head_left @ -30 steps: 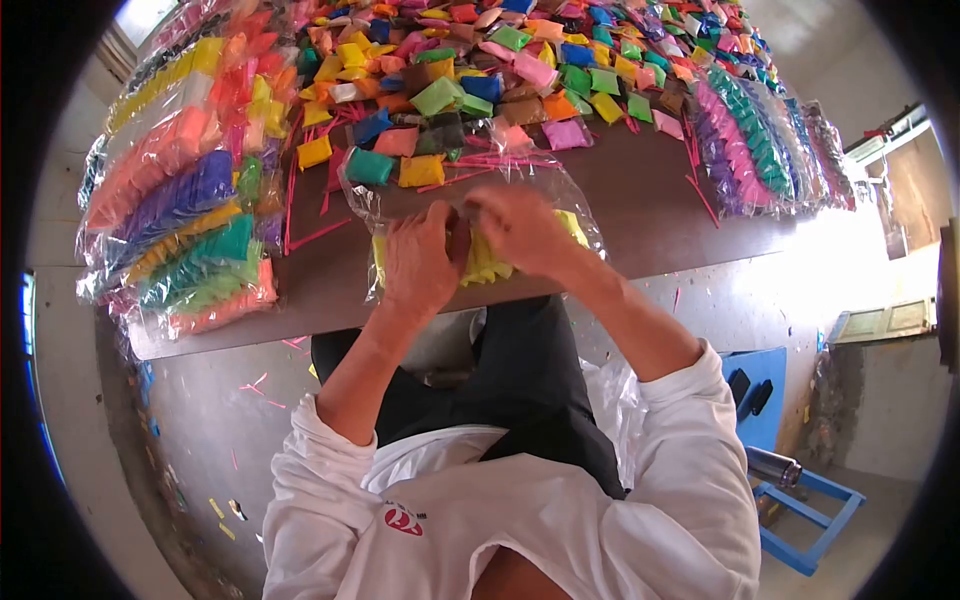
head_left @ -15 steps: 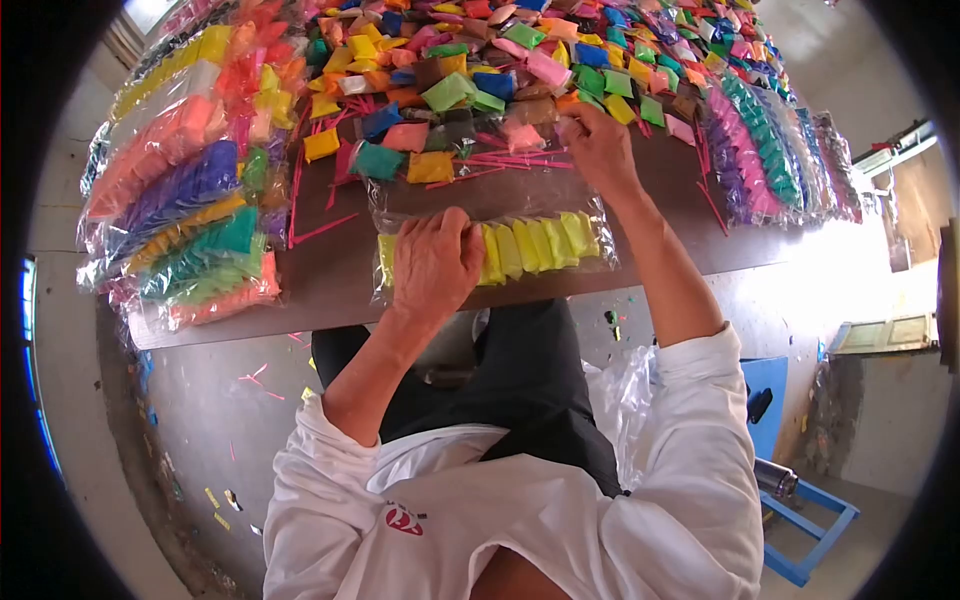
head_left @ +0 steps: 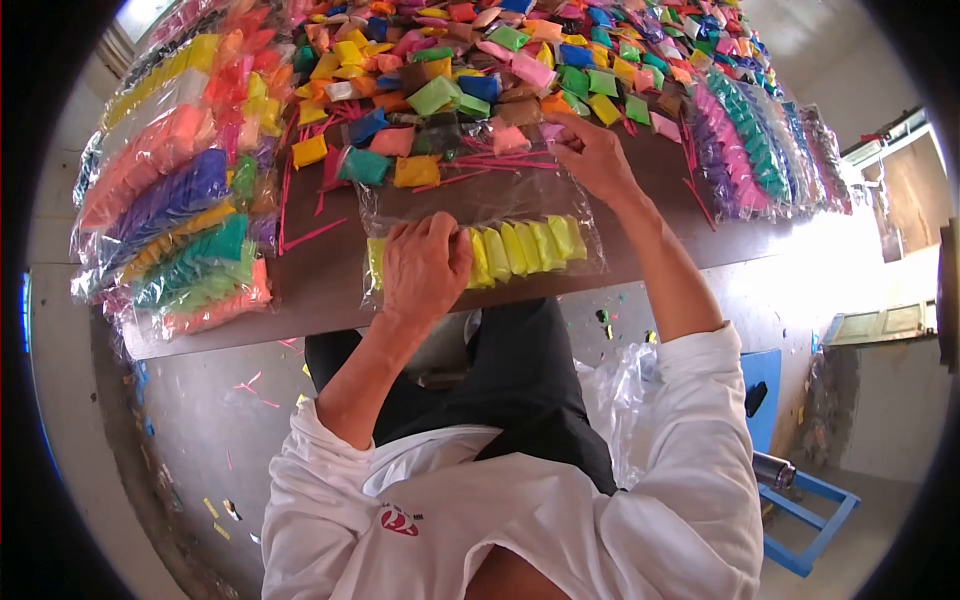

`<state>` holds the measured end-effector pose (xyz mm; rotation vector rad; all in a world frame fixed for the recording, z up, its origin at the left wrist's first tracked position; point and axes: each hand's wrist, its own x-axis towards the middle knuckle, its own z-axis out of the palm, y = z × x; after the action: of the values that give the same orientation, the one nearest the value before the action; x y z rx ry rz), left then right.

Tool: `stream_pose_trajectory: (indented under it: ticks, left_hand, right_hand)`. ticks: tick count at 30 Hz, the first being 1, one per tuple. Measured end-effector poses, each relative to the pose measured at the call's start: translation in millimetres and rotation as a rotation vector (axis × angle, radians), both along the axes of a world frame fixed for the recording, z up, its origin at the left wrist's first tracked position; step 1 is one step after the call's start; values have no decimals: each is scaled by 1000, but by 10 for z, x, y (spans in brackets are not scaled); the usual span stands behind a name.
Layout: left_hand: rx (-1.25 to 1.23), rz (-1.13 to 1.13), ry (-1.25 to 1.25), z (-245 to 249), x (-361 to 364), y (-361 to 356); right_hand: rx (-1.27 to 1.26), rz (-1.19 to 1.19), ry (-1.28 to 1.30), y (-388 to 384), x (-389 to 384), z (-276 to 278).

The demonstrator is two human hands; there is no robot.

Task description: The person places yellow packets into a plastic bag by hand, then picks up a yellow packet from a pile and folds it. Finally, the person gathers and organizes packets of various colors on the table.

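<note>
A clear plastic bag lies flat near the table's front edge, with a row of yellow packets along its lower part. My left hand presses on the left part of this row, its fingers curled over the bag. Further up on the right, my right hand has thumb and fingers pinched on a small lilac packet by the bag's upper right corner. Beside it sits a pink packet; teal and orange packets lie further left along the bag's top.
A heap of colourful packets covers the back of the table. Filled bags are stacked at left and right. Pink strips lie among the packets. A blue stool stands at lower right.
The view has shifted slightly, so the table's contents sit a little further left. Both hands keep nearly the same place on the bag and packet.
</note>
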<state>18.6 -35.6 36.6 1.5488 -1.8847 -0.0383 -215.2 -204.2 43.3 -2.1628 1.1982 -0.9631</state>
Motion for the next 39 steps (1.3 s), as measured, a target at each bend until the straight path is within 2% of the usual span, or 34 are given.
stream_pose_trajectory:
  ticks: [2,5,8,11,14,17,23,32,35,39]
  left_hand:
    - [2,-4,9,4,4,3]
    - [-4,0,14,-14,8,8]
    - [14,-1,20,1,8,17]
    - [19,0,23,11,11,17]
    - [17,2,20,-15,4,17]
    - [3,3,19,-17,-6,12]
    - [-2,5,9,-18,-2,15]
    - [-17,1,12,-29,4,14]
    - [-19,-1,11,-30,2,19]
    - [-24,-2,19,-17,-5,21]
  right_hand:
    - [-34,-82,53,-53,34,-10]
    - [-44,-107,-25,-168,39,-122]
    - [-13,-76,-43,-157,25,-90]
    - [161,7,-198,-173,-35,-21]
    - [225,61,-190,-162,-98,29]
    - [214,95,-47,-131,-101,100]
    - [275,91,-170,-230,-49,-141]
    - [110,-38,-125,-223,-30,-260]
    - [171,-53,-139,-210,-7,-265]
    - [347,-74,-476,-224,26,-277]
